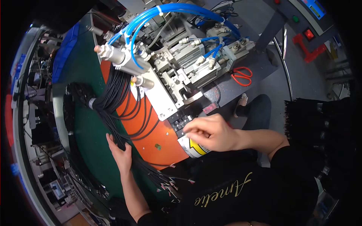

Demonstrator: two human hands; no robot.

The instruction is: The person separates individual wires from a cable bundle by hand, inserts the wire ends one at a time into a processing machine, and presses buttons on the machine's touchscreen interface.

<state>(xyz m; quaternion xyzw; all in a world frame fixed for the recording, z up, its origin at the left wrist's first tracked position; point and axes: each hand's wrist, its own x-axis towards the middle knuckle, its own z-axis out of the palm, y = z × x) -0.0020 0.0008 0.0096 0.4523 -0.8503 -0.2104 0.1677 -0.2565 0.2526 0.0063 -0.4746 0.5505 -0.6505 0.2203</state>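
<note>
My left hand (121,155) is at the bundle of black cables (117,132) on the left, thumb and fingers spread apart in a V. The cables pass between thumb and fingers, touching the hand; its grip looks loose at most. Loose cable ends with stripped, coloured wire tips (169,186) hang toward my body. My right hand (213,132) is closed, thumb and fingertips pinched, in front of the machine's black fixture (181,123). Whatever it pinches is hidden or too small to make out. Below it shows a white label with a yellow arrow (195,147).
A metal machine (188,64) with cylinders and blue air hoses (166,9) stands ahead. An orange plate (151,135) lies beside a green mat (88,132). Red-handled scissors (241,76) lie right of the machine. Black cable bundles (313,128) hang at the right.
</note>
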